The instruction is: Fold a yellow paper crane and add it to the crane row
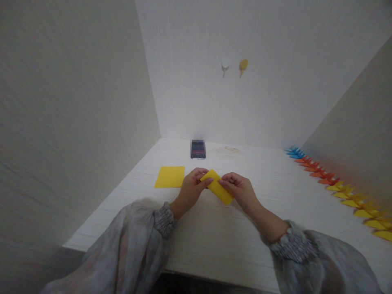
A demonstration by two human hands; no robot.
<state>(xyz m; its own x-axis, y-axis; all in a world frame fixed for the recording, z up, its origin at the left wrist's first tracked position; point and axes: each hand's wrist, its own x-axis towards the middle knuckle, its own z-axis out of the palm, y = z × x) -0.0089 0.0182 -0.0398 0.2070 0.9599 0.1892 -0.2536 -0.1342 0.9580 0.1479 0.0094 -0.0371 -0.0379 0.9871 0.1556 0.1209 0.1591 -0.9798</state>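
Between my two hands is a yellow sheet of paper [221, 192], folded into a narrow rectangle and held at a slant above the white table. My left hand [193, 185] pinches its upper left end, thumb on top. On the other long side, my right hand [240, 188] grips it with thumb and fingers. The fingertips behind the paper are partly hidden. Flat on the table, just left of my left hand, lies a yellow square stack or sheet of paper [170, 177]; how many sheets it holds I cannot tell.
A phone [198, 149] stands by the back wall. Along the right wall runs a row of folded paper figures: blue [295, 152], orange-red [318, 169] and yellow [358, 202]. Two hooks, one white [226, 64] and one yellow [243, 65], are on the back wall. The table's [214, 249] front edge is near me.
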